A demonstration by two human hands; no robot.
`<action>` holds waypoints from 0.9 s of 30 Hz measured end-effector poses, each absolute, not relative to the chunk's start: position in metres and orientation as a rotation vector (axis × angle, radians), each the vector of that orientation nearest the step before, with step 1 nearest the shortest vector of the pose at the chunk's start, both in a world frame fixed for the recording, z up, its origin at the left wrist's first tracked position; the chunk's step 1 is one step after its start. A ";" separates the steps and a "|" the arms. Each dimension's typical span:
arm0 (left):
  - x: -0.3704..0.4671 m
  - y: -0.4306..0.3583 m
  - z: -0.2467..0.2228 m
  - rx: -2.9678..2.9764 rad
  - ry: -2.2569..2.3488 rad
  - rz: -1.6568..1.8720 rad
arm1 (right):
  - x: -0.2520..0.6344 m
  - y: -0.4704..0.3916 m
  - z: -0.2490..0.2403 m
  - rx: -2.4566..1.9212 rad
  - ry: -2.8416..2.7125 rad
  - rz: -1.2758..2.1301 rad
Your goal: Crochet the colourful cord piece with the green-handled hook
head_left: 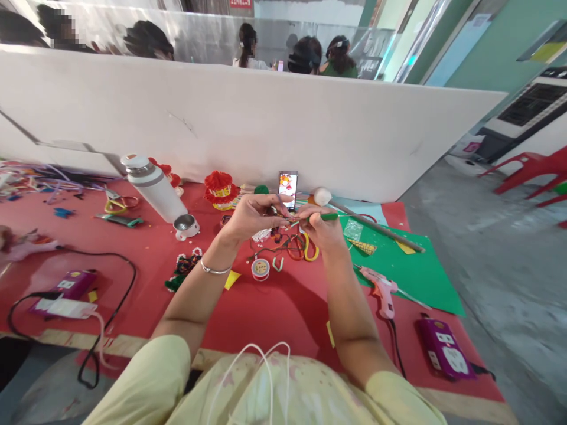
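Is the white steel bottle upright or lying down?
Tilted: the white steel bottle leans left on the red table, its cap on.

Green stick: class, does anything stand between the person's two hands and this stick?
Nothing visible does. The right hand already grips the green stick, and the left hand meets its near tip. The phone stands behind them, farther back on the red table.

Flask [154,188] left of phone [288,189]; glue gun [381,291] right, on table [274,307]; partition [248,118] behind
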State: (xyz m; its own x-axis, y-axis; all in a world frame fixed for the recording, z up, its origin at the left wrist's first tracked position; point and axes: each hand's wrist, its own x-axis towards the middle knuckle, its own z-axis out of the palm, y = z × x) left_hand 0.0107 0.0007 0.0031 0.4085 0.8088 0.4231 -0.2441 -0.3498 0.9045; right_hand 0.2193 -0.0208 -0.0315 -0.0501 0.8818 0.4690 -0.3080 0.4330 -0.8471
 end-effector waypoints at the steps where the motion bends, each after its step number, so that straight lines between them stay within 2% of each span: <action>1: 0.012 0.000 0.004 1.558 0.535 1.210 | 0.219 -0.020 -0.032 -0.588 -1.271 1.054; 7: 0.022 0.000 0.001 1.294 0.468 1.072 | 0.215 -0.018 -0.036 -0.494 -1.299 0.985; 10: 0.030 0.000 -0.002 1.180 0.451 1.066 | 0.218 -0.020 -0.032 -0.471 -1.372 0.780; 18: 0.059 -0.010 -0.014 1.299 0.724 1.618 | 0.206 -0.027 -0.036 -0.648 -1.507 0.200; 22: 0.075 -0.020 -0.015 1.165 0.715 1.659 | 0.196 -0.030 -0.046 -0.682 -1.353 0.267; 27: 0.072 -0.022 -0.002 0.880 0.568 1.397 | 0.199 -0.024 -0.044 -0.684 -1.169 0.483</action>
State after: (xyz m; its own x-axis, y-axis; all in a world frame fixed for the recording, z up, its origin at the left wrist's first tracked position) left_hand 0.0718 -0.0217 -0.0023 0.1241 0.9804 0.1531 -0.5951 -0.0499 0.8021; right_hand 0.1990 -0.0236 -0.0438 0.3286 0.6685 0.6672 0.0025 0.7058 -0.7084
